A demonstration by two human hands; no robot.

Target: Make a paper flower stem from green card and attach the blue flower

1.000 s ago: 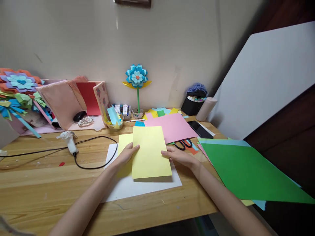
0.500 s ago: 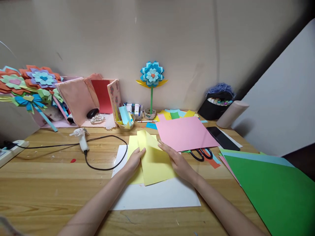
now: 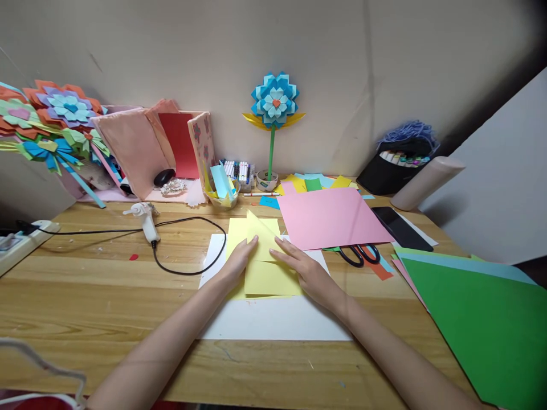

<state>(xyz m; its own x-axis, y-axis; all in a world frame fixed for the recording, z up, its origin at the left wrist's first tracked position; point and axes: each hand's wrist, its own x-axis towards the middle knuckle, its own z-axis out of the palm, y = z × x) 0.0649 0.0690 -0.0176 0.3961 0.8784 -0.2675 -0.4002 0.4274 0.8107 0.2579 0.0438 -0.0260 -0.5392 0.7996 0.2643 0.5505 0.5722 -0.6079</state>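
A sheet of yellow paper (image 3: 272, 278), its top part folded over toward me with a pointed corner at the upper left, lies on another yellow sheet (image 3: 236, 229). My left hand (image 3: 239, 259) grips the folded sheet's left edge, thumb on top and the other fingers hidden underneath. On the right side, my right hand (image 3: 310, 273) rests with its fingers spread and extended over the folded part. Beneath both yellow sheets is a large white sheet (image 3: 277, 319).
Left of the papers lie a white glue gun (image 3: 147, 221) and its looping black cord (image 3: 188, 272). Pink paper (image 3: 335, 216), black-handled scissors (image 3: 359, 254), a phone (image 3: 401, 228) and green sheets (image 3: 478, 319) are to the right. A blue paper flower (image 3: 276, 99) stands at the back.
The raised flap of the yellow sheet has come down flatter toward me. My right hand's fingers have spread over it, while my left hand keeps its hold. The camera view has tilted down slightly.
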